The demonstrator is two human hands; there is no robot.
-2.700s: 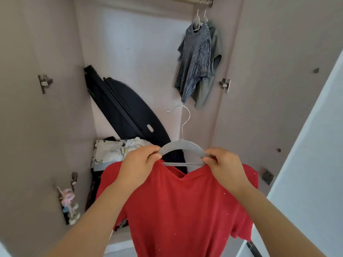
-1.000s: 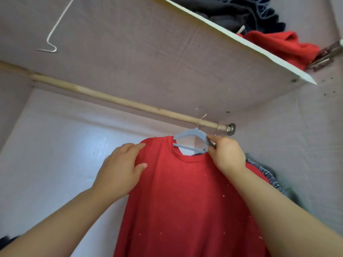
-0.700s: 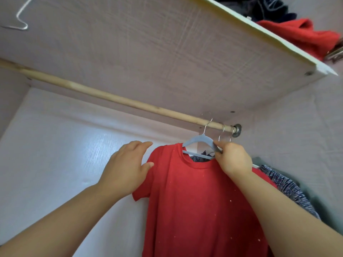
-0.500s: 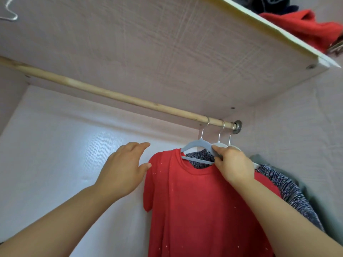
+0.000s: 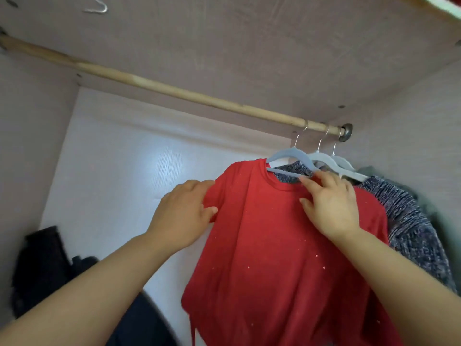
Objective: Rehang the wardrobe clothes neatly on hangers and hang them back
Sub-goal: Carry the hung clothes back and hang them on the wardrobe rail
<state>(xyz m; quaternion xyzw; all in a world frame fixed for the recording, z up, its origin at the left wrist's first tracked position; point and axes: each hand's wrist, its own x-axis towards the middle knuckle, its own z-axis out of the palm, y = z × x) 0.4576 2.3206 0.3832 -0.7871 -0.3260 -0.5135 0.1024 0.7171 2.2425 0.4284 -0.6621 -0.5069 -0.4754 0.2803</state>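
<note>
A red t-shirt (image 5: 282, 245) hangs on a pale blue-grey hanger (image 5: 290, 156), whose hook sits over the wooden rod (image 5: 174, 92) near its right end. My left hand (image 5: 183, 212) holds the shirt's left sleeve, with the thumb in front of the cloth and the fingers behind it. My right hand (image 5: 329, 201) lies with spread, fairly straight fingers on the shirt's right shoulder, its fingertips touching the hanger's lower bar.
Right of the red shirt, two more hangers carry a speckled dark blue top (image 5: 414, 221) and a grey-green garment (image 5: 374, 172) against the side wall. A shelf board (image 5: 249, 46) lies just above the rod. Dark items (image 5: 47, 265) stand at the lower left.
The hanger's hook has gone over the rod beside the other two hangers. My right hand has loosened from the hanger and spread onto the shoulder. My left hand has taken the sleeve.
</note>
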